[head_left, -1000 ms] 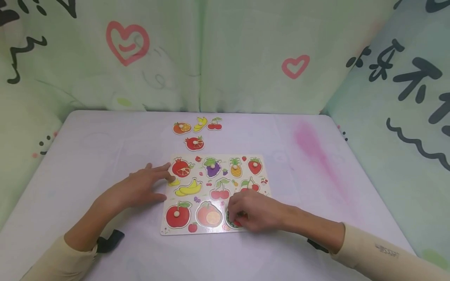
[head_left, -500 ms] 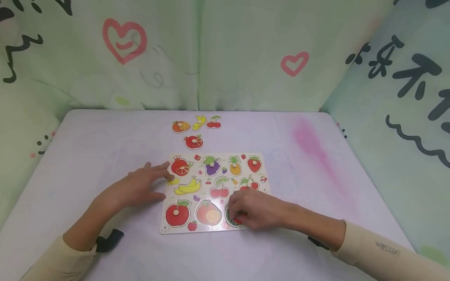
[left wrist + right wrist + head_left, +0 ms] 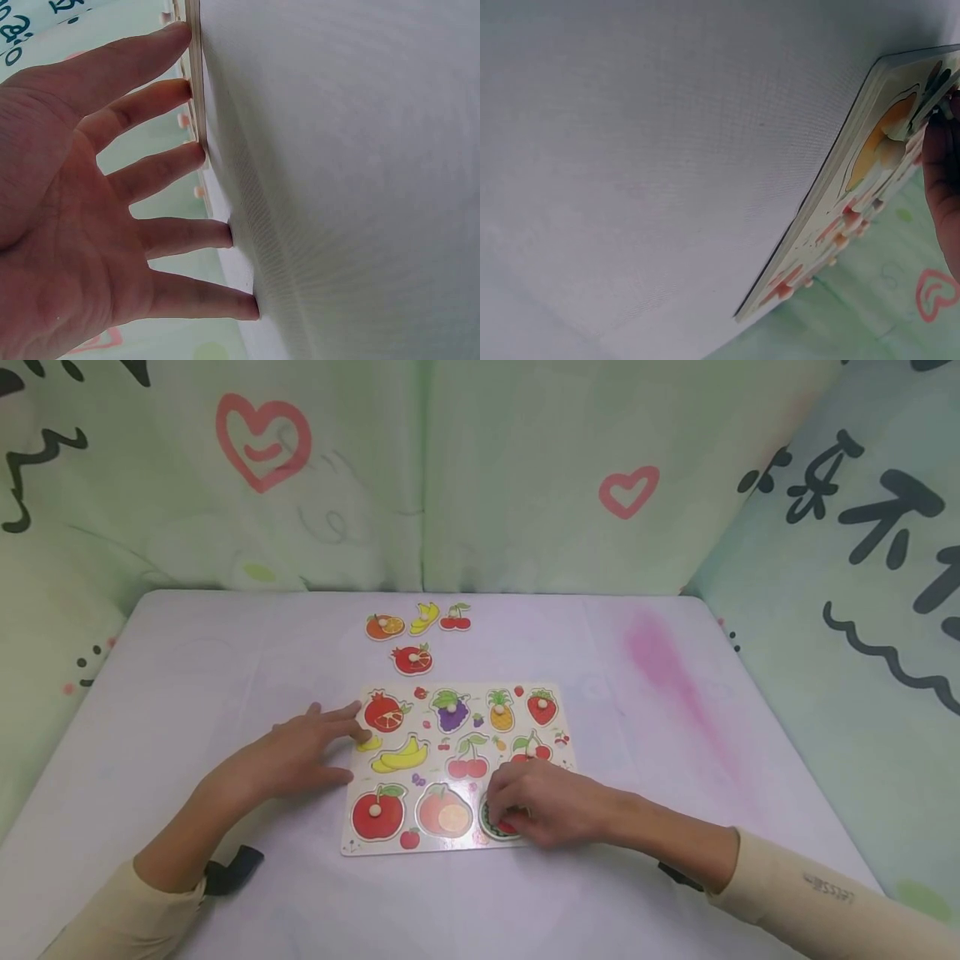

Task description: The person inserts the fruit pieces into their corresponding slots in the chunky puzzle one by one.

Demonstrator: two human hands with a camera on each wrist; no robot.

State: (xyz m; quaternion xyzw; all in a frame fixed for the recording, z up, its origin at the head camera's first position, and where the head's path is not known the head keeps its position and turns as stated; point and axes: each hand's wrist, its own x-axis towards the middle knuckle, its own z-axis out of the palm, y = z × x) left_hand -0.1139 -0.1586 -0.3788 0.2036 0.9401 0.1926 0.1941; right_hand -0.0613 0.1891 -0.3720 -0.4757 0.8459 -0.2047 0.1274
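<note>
A white fruit knob puzzle board point(image 3: 438, 781) lies flat on the table. At its left edge my left hand point(image 3: 300, 756) rests with fingers spread; in the left wrist view the thumb and some fingertips of that hand point(image 3: 90, 187) touch the board's side. My right hand point(image 3: 551, 802) pinches a round watermelon puzzle piece point(image 3: 495, 829) over the board's lower row, and the fingers cover most of it. In the right wrist view, the piece point(image 3: 934, 97) looks tilted over the board. Apple point(image 3: 378, 812), grape point(image 3: 450, 714), pineapple point(image 3: 501, 714) and strawberry point(image 3: 542, 712) pieces sit in the board.
Beyond the board lie loose orange point(image 3: 385, 627), banana point(image 3: 424, 618), cherry point(image 3: 455, 618) and pomegranate point(image 3: 412, 659) pieces. To the right of the pineapple's column, a knobbed piece with red fruit point(image 3: 531, 747) sits partly behind the right hand. Green patterned curtains point(image 3: 510, 443) surround the table.
The head view has shifted slightly, so the scene sits a little higher. Both hands keep nearly the same place on the board; the watermelon piece moves barely, if at all.
</note>
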